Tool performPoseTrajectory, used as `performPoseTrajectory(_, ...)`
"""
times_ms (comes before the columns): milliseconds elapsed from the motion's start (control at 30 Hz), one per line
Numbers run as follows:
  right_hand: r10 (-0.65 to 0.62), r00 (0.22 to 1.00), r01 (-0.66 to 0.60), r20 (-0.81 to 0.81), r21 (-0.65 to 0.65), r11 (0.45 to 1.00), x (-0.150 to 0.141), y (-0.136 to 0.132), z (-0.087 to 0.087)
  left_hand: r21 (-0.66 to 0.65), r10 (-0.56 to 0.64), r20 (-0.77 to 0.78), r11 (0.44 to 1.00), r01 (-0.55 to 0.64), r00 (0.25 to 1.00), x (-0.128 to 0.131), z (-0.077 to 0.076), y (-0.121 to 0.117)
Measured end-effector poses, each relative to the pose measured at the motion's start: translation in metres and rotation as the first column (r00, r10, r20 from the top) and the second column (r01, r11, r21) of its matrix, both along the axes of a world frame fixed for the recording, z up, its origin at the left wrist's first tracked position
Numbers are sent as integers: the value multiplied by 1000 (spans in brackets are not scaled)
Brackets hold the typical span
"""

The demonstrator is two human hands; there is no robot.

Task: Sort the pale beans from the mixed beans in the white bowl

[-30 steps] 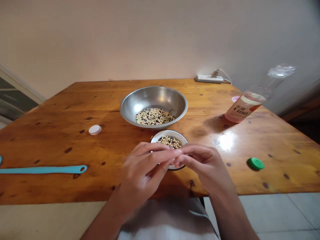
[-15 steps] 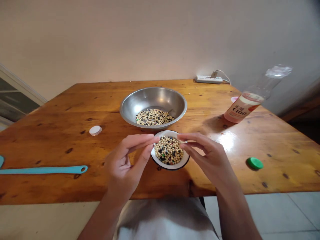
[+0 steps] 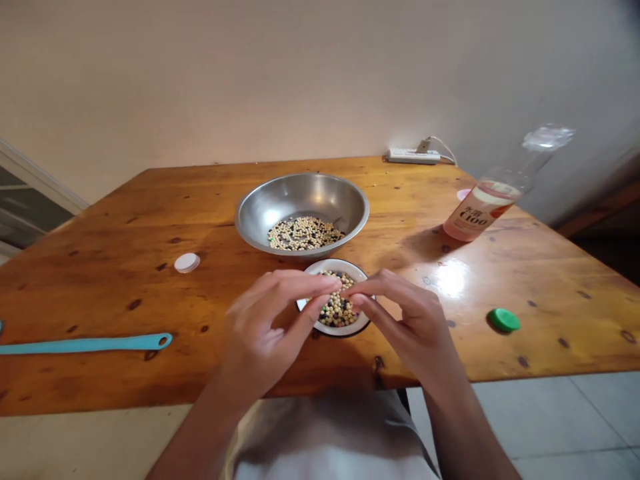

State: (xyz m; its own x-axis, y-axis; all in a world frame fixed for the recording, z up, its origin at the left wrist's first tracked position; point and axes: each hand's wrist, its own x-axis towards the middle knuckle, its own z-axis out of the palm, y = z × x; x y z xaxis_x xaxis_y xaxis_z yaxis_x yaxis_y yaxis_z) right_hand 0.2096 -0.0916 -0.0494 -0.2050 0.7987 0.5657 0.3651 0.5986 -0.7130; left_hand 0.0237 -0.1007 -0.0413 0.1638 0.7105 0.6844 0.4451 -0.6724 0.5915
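At the wooden table:

"Where are the hands?"

"The left hand and right hand are right over a small white enamel dish, with their fingertips meeting above it."

"Are they gripping anything?"

"They're pinched closed, but I can't tell whether anything is between them."

"Where are the beans?"

"Pale and dark beans sit in the dish, and more lie in a steel bowl just behind it."

"What else is there?"

"A white cap to the left, a green cap to the right, a blue spatula, and a labelled bottle."
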Motion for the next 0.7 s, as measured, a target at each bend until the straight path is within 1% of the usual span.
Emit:
performPoseTrajectory(67, -50, 999, 50, -13, -16, 999, 1, 1, -1, -1, 20, -98, 1000, -20, 995, -7, 15, 13)
performPoseTrajectory(100, -74, 997, 74, -25, -25, 997, 1, 1, -1, -1, 45, -129, 999, -46, 991, -10, 24, 23)
performPoseTrajectory(133, -93, 995, 92, -38, -33, 995, 2, 2, -2, 26, 94, -141, 995, -92, 985, -14, 32, 35)
performPoseTrajectory(167, -104, 993, 102, -51, -36, 994, 2, 3, -3, 1, 121, -221, 992, -123, 968, -17, 40, 50)
performPoseTrajectory(200, -110, 992, 108, -64, -37, 993, 2, 4, -5, -49, 162, -334, 981, -189, 928, -20, 45, 66)
performPoseTrajectory(233, -111, 991, 108, -74, -35, 993, 2, 5, -6, -118, 146, -457, 968, -223, 878, -22, 49, 82)
performPoseTrajectory(267, -109, 991, 107, -82, -30, 994, 2, 6, -7, -202, 91, -577, 947, -249, 812, -23, 51, 98)
performPoseTrajectory(300, -105, 991, 104, -87, -23, 994, 2, 6, -8, -273, 33, -683, 915, -297, 730, -23, 51, 114)
performPoseTrajectory(333, -101, 991, 100, -91, -15, 995, 2, 7, -8, -343, -68, -779, 878, -333, 623, -23, 49, 127)
performPoseTrajectory(367, -99, 991, 98, -92, -10, 995, 2, 7, -8, -415, -194, -837, 835, -361, 512, -22, 46, 139)
performPoseTrajectory(400, -97, 991, 97, -91, -6, 995, 1, 7, -8, -465, -275, -838, 812, -353, 472, -20, 42, 149)
performPoseTrajectory(467, -96, 992, 96, -83, -2, 995, 1, 7, -8, -521, -373, -831, 781, -344, 413, -16, 33, 161)
performPoseTrajectory(533, -96, 992, 96, -81, -8, 995, 0, 7, -8, -541, -414, -826, 772, -333, 382, -12, 27, 168)
performPoseTrajectory(600, -93, 992, 93, -83, -10, 996, -1, 7, -8, -553, -439, -822, 767, -326, 363, -9, 23, 171)
performPoseTrajectory(700, -85, 993, 85, -80, -1, 996, -3, 7, -9, -580, -474, -806, 753, -310, 354, -8, 21, 173)
